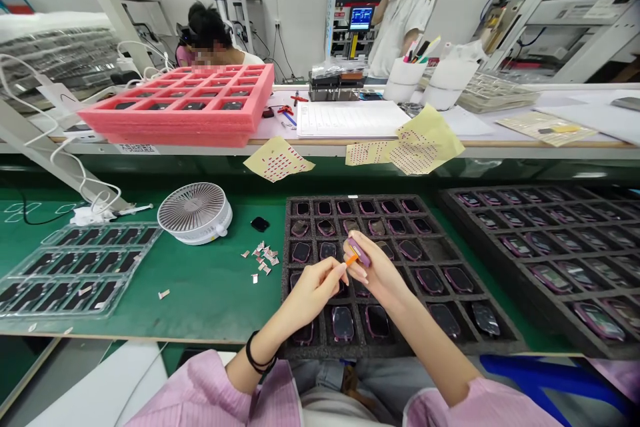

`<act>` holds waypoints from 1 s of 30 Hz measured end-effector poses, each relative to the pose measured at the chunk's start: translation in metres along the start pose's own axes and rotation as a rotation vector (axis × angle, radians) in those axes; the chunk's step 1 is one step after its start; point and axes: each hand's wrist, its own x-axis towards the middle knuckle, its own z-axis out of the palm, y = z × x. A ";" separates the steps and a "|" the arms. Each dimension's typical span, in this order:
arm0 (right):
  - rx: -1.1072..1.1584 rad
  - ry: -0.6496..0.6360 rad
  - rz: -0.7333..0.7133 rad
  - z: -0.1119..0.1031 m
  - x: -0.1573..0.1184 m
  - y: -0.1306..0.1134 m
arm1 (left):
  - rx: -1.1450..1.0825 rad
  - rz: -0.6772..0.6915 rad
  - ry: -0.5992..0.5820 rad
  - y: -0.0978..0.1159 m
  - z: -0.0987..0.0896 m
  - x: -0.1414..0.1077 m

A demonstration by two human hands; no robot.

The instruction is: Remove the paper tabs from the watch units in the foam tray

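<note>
Above the dark foam tray point(345, 351), my right hand point(373, 265) holds a small purple-framed device point(359, 248) tilted between thumb and fingers. My left hand point(323, 283) comes in beside it, thumb and fingertips pinched on a thin orange strip point(352, 259) that reaches the device's side. The two hands nearly meet over the middle of the tray. Around them the tray's compartments hold several purple-framed devices with dark faces, such as one point(343, 323) near the front edge. Some compartments behind my hands are hidden.
A second foam tray of devices point(537, 240) lies at the right. On the green mat point(210, 300) are small pinkish pieces point(265, 255), a white fan point(195, 210) and a clear plastic tray point(107, 303). A shelf with a pink foam tray point(175, 123) runs behind; people are beyond.
</note>
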 end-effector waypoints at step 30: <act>0.027 -0.074 0.027 0.003 -0.003 0.013 | -0.044 -0.030 -0.003 -0.002 -0.005 0.001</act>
